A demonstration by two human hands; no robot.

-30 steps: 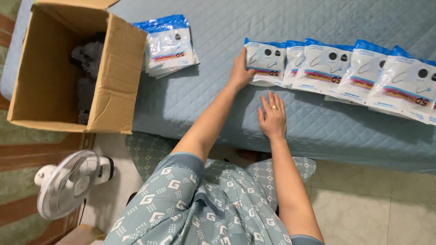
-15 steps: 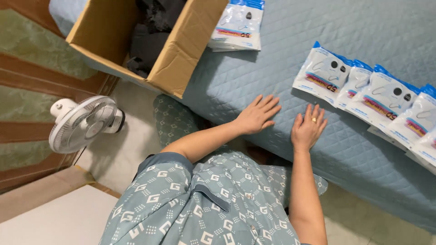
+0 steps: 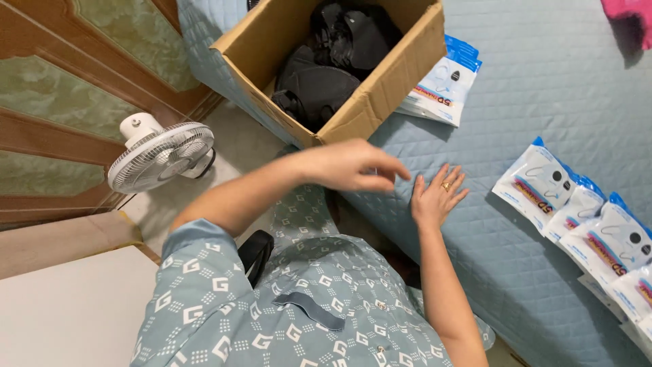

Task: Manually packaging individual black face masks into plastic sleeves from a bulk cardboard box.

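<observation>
I am looking down past my patterned blue shirt at a bed [image 3: 543, 88] covered in a quilted pale blue spread. My right hand [image 3: 437, 196] lies flat on the near edge of the bed, fingers spread, a ring on one finger, holding nothing. My left hand [image 3: 353, 165] hovers just beside it, above that same edge, palm down with the fingers loosely curled and empty, close to the near corner of a cardboard box [image 3: 370, 102].

Along the right edge of the bed sits a row of sealed white and blue packets [image 3: 584, 217], overlapping one another and well apart from both hands. That row looks already laid out, as far as I can judge. The open box rests at the left edge of the bed and holds a heap of black fabric items [image 3: 333, 64], which seem not yet dealt with. Behind the box lies a small stack of packets [image 3: 441, 85]. On the floor to the left stands a small white fan [image 3: 159, 156].
</observation>
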